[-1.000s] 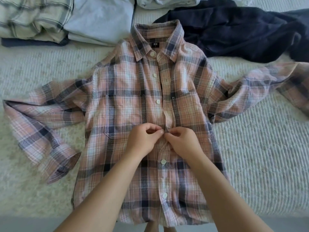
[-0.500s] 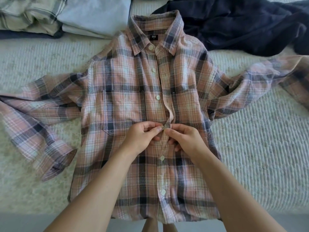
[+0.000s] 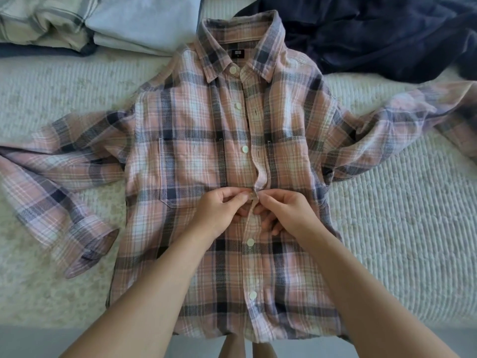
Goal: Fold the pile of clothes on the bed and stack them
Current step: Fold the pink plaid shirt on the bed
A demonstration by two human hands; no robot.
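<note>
Buttoning is under way at the middle of the plaid shirt [image 3: 196, 161], which is laid face up on the bed [image 3: 402, 228], collar at the far end, hem at the near edge, sleeves spread out to left and right.

In the head view, the only one given, the left hand [image 3: 219, 213] is seen pinching the placket edge that carries the buttons, thumb and forefinger curled onto it, while the right hand [image 3: 284, 213] pinches the buttonhole edge just beside it; the fingertips of the two hands almost meet. Compared with a second ago, the buttonhole edge above the hands is now lifted and bowed into a small open loop, where it was lying flat and closed, and a button [image 3: 251, 194] is now partly visible between the fingertips. Whether it is already through its hole cannot be told.

This is judged to be preparation only: the front is being fastened so that the shirt holds its shape, and no fold is yet made. At the far left a stack of folded clothes [image 3: 98, 24] is seen, and at the far right a dark navy garment [image 3: 382, 34] lies crumpled and unfolded, so much of the task is judged to remain.
</note>
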